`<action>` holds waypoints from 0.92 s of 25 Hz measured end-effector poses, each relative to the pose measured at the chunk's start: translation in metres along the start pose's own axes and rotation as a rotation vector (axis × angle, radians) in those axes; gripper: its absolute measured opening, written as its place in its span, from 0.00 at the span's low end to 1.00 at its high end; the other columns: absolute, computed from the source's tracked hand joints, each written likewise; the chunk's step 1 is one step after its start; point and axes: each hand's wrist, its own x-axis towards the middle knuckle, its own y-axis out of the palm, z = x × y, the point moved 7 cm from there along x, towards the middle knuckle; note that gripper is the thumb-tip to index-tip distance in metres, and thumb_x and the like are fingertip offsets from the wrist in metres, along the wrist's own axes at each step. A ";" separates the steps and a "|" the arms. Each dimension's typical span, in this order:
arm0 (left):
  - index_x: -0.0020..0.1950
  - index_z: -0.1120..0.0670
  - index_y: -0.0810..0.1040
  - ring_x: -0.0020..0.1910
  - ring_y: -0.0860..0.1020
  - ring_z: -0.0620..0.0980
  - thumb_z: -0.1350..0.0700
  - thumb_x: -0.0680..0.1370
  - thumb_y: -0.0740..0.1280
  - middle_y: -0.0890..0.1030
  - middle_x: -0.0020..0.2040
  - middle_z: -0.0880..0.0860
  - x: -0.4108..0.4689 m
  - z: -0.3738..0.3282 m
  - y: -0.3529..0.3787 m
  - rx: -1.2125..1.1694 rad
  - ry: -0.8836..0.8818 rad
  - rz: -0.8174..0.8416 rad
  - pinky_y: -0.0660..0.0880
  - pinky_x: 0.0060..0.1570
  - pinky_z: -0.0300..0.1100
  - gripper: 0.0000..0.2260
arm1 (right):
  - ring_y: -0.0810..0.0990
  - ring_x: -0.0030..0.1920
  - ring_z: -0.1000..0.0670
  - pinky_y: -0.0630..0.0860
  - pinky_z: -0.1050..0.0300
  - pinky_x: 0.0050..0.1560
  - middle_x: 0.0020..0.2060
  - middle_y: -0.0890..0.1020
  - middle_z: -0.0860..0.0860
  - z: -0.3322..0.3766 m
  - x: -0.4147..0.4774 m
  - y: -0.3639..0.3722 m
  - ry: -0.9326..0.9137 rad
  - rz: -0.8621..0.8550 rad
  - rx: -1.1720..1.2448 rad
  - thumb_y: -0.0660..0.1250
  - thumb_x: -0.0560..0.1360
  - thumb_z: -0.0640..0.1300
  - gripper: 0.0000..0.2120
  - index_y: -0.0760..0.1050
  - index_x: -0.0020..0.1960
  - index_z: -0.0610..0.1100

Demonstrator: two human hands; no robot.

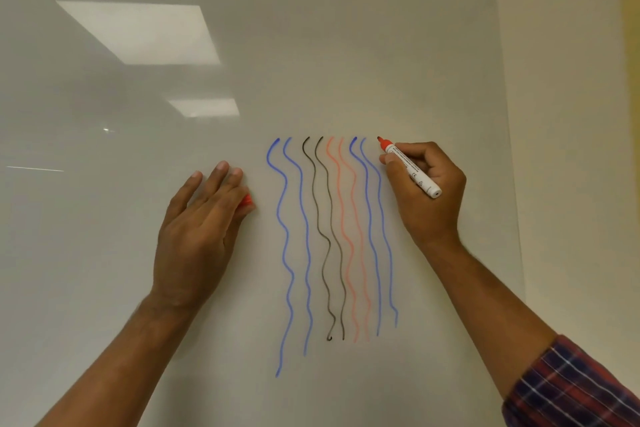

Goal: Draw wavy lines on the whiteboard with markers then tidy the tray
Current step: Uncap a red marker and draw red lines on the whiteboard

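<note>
Beside the blue lines, my right hand pinches the marker; my left hand lies flat, fingers straight, on the whiteboard. I'd press evenly, curving downward.

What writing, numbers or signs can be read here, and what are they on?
"CE": on the marker barrel, held in the right hand; faint, so this is a best reading.
Fine print along the barrel near the red tip: too small to read.
Triangle sign towards the barrel's rear end: its contents are blurred.
Whiteboard: no words or numbers, only wavy lines.
</note>
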 end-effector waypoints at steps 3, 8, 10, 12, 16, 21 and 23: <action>0.67 0.65 0.82 0.73 0.77 0.58 0.58 0.86 0.69 0.80 0.70 0.58 0.000 0.002 0.000 -0.021 -0.013 -0.001 0.74 0.72 0.61 0.14 | 0.87 0.43 0.42 0.84 0.47 0.42 0.44 0.87 0.46 -0.002 0.002 0.002 0.012 -0.004 0.015 0.73 0.79 0.39 0.03 0.82 0.52 0.40; 0.66 0.65 0.83 0.73 0.77 0.59 0.58 0.85 0.69 0.80 0.70 0.58 0.000 0.001 0.000 -0.033 -0.021 0.007 0.74 0.72 0.62 0.13 | 0.84 0.39 0.48 0.81 0.57 0.39 0.41 0.86 0.48 -0.001 0.006 0.002 0.051 0.030 -0.024 0.74 0.78 0.39 0.03 0.83 0.50 0.39; 0.66 0.65 0.83 0.73 0.77 0.59 0.58 0.85 0.69 0.80 0.70 0.59 0.000 0.001 0.000 -0.033 -0.024 0.012 0.74 0.72 0.62 0.13 | 0.83 0.38 0.48 0.80 0.59 0.38 0.40 0.86 0.48 0.002 0.006 0.002 0.048 0.068 -0.029 0.74 0.78 0.38 0.02 0.84 0.50 0.39; 0.66 0.65 0.82 0.73 0.77 0.59 0.59 0.85 0.69 0.80 0.70 0.59 0.000 0.001 0.001 -0.039 -0.025 0.014 0.74 0.72 0.62 0.13 | 0.82 0.37 0.48 0.78 0.59 0.37 0.39 0.85 0.48 0.003 -0.001 -0.001 0.039 0.115 -0.059 0.74 0.78 0.37 0.01 0.84 0.49 0.39; 0.65 0.65 0.83 0.72 0.77 0.60 0.59 0.85 0.69 0.80 0.70 0.59 0.000 0.000 0.000 -0.037 -0.026 0.020 0.73 0.72 0.62 0.12 | 0.84 0.38 0.46 0.80 0.53 0.38 0.39 0.86 0.47 -0.005 -0.027 -0.023 0.113 0.114 -0.077 0.74 0.78 0.36 0.01 0.83 0.48 0.40; 0.64 0.65 0.83 0.72 0.77 0.60 0.60 0.85 0.69 0.80 0.70 0.59 0.001 -0.001 -0.002 -0.029 -0.023 0.017 0.73 0.72 0.62 0.11 | 0.85 0.40 0.44 0.82 0.47 0.40 0.39 0.86 0.48 -0.016 -0.070 -0.045 0.204 0.146 -0.112 0.74 0.77 0.37 0.02 0.84 0.48 0.42; 0.63 0.65 0.83 0.72 0.77 0.60 0.60 0.85 0.69 0.80 0.70 0.59 0.001 -0.002 -0.002 -0.027 -0.023 0.014 0.73 0.73 0.61 0.11 | 0.86 0.40 0.46 0.82 0.49 0.40 0.39 0.87 0.50 -0.022 -0.090 -0.057 0.262 0.135 -0.110 0.74 0.77 0.37 0.02 0.84 0.47 0.43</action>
